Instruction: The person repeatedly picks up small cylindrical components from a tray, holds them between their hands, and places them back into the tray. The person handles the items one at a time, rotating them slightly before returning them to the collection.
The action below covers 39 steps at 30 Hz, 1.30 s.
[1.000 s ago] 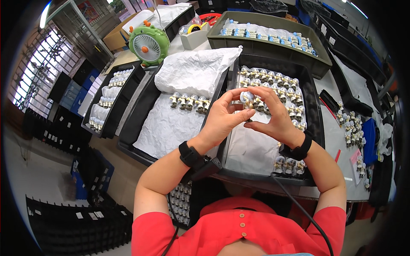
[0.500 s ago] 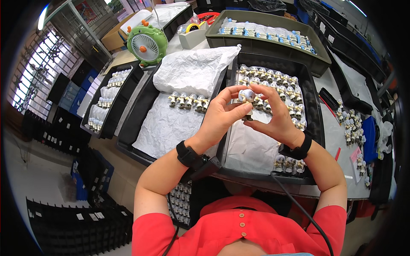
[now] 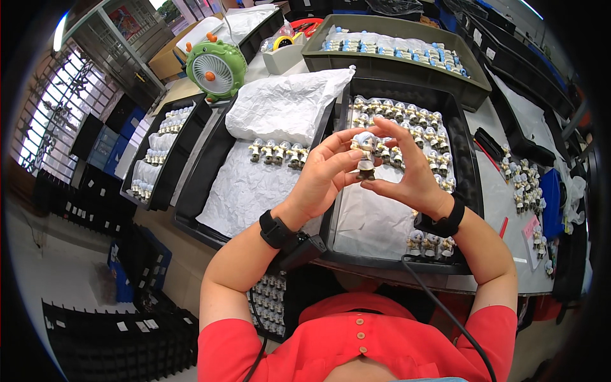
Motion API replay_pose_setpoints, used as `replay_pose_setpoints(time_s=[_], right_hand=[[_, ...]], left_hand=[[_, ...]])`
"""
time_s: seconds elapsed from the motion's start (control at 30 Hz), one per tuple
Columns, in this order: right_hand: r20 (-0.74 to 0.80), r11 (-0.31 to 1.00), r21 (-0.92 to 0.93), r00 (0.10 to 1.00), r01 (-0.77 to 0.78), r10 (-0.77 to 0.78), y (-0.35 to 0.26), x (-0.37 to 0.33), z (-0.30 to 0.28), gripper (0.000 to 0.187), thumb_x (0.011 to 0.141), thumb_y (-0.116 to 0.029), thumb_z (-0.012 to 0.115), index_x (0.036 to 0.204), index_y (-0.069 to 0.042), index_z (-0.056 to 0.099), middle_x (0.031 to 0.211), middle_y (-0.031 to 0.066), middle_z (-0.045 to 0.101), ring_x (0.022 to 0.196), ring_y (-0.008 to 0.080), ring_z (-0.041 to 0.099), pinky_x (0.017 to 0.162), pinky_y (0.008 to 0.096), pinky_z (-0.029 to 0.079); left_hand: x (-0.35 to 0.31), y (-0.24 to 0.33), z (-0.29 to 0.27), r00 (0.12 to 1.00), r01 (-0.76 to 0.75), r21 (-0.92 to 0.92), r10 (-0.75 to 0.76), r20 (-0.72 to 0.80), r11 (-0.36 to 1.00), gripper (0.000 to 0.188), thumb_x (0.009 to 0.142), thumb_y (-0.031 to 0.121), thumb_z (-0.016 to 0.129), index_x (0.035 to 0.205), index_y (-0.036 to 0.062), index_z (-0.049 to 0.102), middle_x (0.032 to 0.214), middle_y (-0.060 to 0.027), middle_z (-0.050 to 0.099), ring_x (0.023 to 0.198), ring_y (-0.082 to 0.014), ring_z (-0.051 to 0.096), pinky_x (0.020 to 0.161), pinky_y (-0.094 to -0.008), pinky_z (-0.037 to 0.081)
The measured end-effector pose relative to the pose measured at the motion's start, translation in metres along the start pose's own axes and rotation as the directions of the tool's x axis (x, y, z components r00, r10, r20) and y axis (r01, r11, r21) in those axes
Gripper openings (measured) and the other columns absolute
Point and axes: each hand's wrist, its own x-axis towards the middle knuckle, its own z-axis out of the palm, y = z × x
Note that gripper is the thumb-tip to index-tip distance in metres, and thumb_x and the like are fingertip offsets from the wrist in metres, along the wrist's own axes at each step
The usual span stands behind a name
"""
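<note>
I see both hands raised above the right tray, pinching one small figurine between them. My left hand clamps its fingers on the figurine's left side, thumb and forefinger closed around it; my right hand grips it from the right and below, with the forefinger arched over its top. The figurine stands upright, pale-headed with a dark base, held in the air over the rows of like figurines at the tray's far end. Left of the tray lies a second tray lined with white paper, carrying a short row of figurines. Beyond that tray stands a green fan.
</note>
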Motion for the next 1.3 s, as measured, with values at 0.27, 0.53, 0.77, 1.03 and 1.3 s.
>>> replay_pose_setpoints(time_s=[0.27, 0.53, 0.77, 1.03, 1.3], right_hand=[[-0.027, 1.000, -0.026, 1.000, 0.005, -0.006, 0.000, -0.001, 0.000, 0.087, 0.064, -0.015, 0.083, 0.137, -0.010, 0.036, 0.119, 0.0094, 0.052, 0.109, 0.0221, 0.053, 0.088, 0.0353, 0.045], [-0.055, 0.993, -0.069, 0.993, 0.098, -0.102, 0.002, -0.001, 0.002, 0.084, 0.060, -0.007, 0.080, 0.134, -0.010, 0.039, 0.123, 0.0101, 0.051, 0.112, 0.0264, 0.050, 0.092, 0.0370, 0.043], [-0.054, 0.962, -0.139, 0.968, 0.234, -0.244, -0.002, 0.002, 0.003, 0.078, 0.062, -0.004, 0.078, 0.132, -0.009, 0.041, 0.124, 0.0110, 0.050, 0.110, 0.0287, 0.050, 0.093, 0.0386, 0.042], [-0.006, 0.954, -0.141, 0.963, 0.265, -0.269, -0.003, 0.001, 0.007, 0.077, 0.063, -0.006, 0.078, 0.131, -0.009, 0.042, 0.122, 0.0104, 0.051, 0.108, 0.0299, 0.049, 0.093, 0.0391, 0.042], [-0.016, 0.989, 0.016, 0.989, 0.147, -0.147, -0.007, 0.000, 0.006, 0.090, 0.060, -0.007, 0.083, 0.136, -0.010, 0.037, 0.119, 0.0100, 0.050, 0.108, 0.0247, 0.050, 0.086, 0.0342, 0.052]], left_hand=[[-0.001, 0.005, 0.004, 0.997, 0.023, -0.127, -0.014, 0.074, 0.992, 0.045, 0.095, 0.014, 0.048, 0.137, 0.0045, 0.037, 0.122, -0.0130, 0.055, 0.103, -0.0222, 0.061, 0.085, -0.0352, 0.052], [0.000, -0.006, 0.001, 0.998, 0.039, 0.129, -0.034, -0.046, 0.991, 0.045, 0.097, 0.019, 0.043, 0.138, 0.0022, 0.036, 0.125, -0.0114, 0.053, 0.109, -0.0227, 0.058, 0.088, -0.0345, 0.050], [-0.001, -0.002, 0.002, 0.999, 0.038, 0.078, -0.040, 0.026, 0.996, 0.047, 0.096, 0.023, 0.045, 0.138, 0.0042, 0.035, 0.122, -0.0100, 0.054, 0.111, -0.0220, 0.056, 0.090, -0.0332, 0.048], [-0.002, -0.009, 0.003, 0.994, 0.053, 0.228, -0.074, 0.084, 0.972, 0.043, 0.095, 0.024, 0.051, 0.133, 0.0066, 0.039, 0.122, -0.0080, 0.054, 0.111, -0.0198, 0.056, 0.090, -0.0320, 0.047], [-0.001, -0.004, 0.006, 0.982, 0.128, 0.025, -0.130, 0.139, 0.991, 0.057, 0.097, 0.047, 0.038, 0.137, 0.0063, 0.033, 0.127, -0.0148, 0.049, 0.108, -0.0311, 0.058, 0.087, -0.0390, 0.051]])
